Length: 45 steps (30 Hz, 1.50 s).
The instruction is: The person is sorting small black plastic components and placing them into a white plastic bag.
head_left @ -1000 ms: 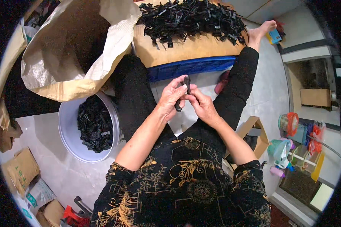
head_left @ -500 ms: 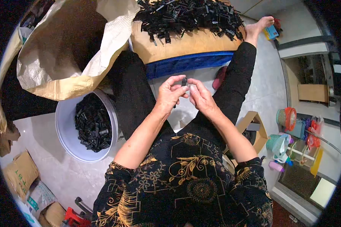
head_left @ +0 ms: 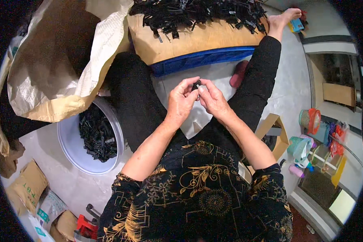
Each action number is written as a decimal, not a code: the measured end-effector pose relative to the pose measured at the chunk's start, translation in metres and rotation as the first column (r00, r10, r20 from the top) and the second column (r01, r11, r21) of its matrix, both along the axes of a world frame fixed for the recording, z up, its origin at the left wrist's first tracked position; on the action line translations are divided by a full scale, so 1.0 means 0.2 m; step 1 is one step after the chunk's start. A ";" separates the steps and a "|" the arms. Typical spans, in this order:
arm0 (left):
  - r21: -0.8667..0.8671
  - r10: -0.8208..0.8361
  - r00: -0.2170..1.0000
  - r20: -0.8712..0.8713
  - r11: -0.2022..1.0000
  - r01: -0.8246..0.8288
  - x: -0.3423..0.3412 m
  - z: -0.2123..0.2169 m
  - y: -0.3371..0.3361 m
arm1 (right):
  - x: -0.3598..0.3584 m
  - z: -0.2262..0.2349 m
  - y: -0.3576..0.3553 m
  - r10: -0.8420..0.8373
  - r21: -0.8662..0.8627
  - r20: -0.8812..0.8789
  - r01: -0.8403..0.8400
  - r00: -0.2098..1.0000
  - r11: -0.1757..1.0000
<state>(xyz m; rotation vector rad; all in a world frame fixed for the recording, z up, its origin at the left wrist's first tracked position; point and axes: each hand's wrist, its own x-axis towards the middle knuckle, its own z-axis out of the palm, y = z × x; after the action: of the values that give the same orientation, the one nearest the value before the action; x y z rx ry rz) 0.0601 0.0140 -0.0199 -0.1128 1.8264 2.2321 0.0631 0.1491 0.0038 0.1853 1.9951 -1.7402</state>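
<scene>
Between my two hands, above my lap, is a small black plastic part (head_left: 196, 84). My left hand (head_left: 180, 101) pinches it from the left with thumb and fingers. From the other side, my right hand (head_left: 213, 99) closes on the same part with thumb and forefinger. Its exact kind is too small to make out, and fingertips cover much of it. A heap of similar black plastic parts (head_left: 197, 16) lies on a wooden board (head_left: 189, 42) ahead of me. More black parts (head_left: 97, 133) fill a white bucket (head_left: 66, 139) at my left.
A large open woven sack (head_left: 105, 52) leans over the bucket's far side. Under the board shows a blue crate (head_left: 203, 59). By my right thigh stands an open cardboard box (head_left: 281, 137). Packed bags (head_left: 28, 181) lie at lower left, and a shelf with household items is on the right.
My fingertips have drawn closer together around the black part, and my right hand now grips it too. The whole view has shifted slightly.
</scene>
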 end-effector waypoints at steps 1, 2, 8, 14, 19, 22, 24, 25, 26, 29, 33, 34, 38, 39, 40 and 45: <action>-0.028 0.028 0.998 -0.050 0.999 -0.029 0.00 -0.01 0.01 | 0.00 0.00 0.00 0.003 0.029 -0.003 -0.003 1.000 1.000; -0.031 0.022 0.999 -0.043 0.999 -0.023 0.00 -0.02 0.02 | -0.01 0.00 0.00 -0.002 0.026 0.005 0.002 1.000 1.000; -0.448 0.046 0.897 -0.439 0.854 -0.263 -0.01 -0.06 0.06 | -0.03 -0.15 -0.02 -0.060 0.077 -0.167 0.074 0.984 0.994; -0.556 -0.046 0.969 -0.242 0.825 -0.100 -0.02 -0.07 0.07 | -0.07 -0.24 0.06 0.067 0.203 -0.249 -0.015 0.966 0.979; 0.076 -0.008 0.988 0.155 0.997 -0.004 -0.06 0.08 -0.03 | -0.05 -0.11 0.09 0.053 0.046 -0.179 -0.046 0.982 0.998; 0.283 -0.053 0.972 0.231 0.959 -0.015 -0.04 0.06 -0.05 | -0.03 -0.04 0.09 -0.012 -0.083 -0.108 0.003 0.994 0.997; 0.374 -0.069 0.967 0.247 0.927 -0.029 -0.03 0.07 -0.06 | -0.02 0.00 0.10 -0.032 -0.147 -0.039 0.026 0.999 0.989; 0.410 -0.069 0.965 0.253 0.911 -0.042 -0.04 0.07 -0.07 | -0.02 0.02 0.10 -0.046 -0.201 -0.062 0.033 0.997 0.979; 0.445 -0.069 0.963 0.259 0.894 -0.055 -0.04 0.07 -0.08 | -0.02 0.03 0.10 -0.061 -0.254 -0.083 0.038 0.995 0.966; 0.488 -0.144 0.968 0.205 0.872 0.026 -0.03 0.05 -0.09 | -0.02 0.04 0.10 -0.080 -0.253 -0.030 0.070 0.996 0.965; 0.527 -0.249 0.949 0.191 0.842 0.115 -0.02 0.06 -0.09 | -0.03 0.00 0.10 -0.075 -0.339 0.015 0.076 0.997 0.938; 0.528 -0.247 0.950 0.190 0.841 0.113 -0.01 0.06 -0.09 | -0.03 -0.01 0.10 -0.063 -0.367 0.045 0.075 0.997 0.927; 0.483 -0.266 0.948 0.174 0.862 0.154 0.00 0.05 -0.07 | -0.03 0.00 0.09 -0.027 -0.420 0.139 0.084 0.990 0.904; 0.455 -0.263 0.950 0.166 0.876 0.163 0.00 0.06 -0.07 | -0.03 0.00 0.09 -0.024 -0.418 0.141 0.082 0.990 0.905; 0.426 -0.260 0.952 0.159 0.888 0.171 0.00 0.07 -0.07 | -0.03 0.00 0.10 -0.026 -0.394 0.128 0.075 0.991 0.916; 0.151 -0.297 0.951 0.083 0.947 0.282 0.01 0.09 -0.04 | -0.04 -0.01 0.11 0.018 -0.314 0.099 0.014 0.995 0.949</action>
<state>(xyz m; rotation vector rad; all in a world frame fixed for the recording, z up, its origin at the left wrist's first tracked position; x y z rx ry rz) 0.0631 0.0066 -0.0018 0.0604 1.5189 2.0934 0.0560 0.1720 0.0021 0.1590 1.6195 -1.9774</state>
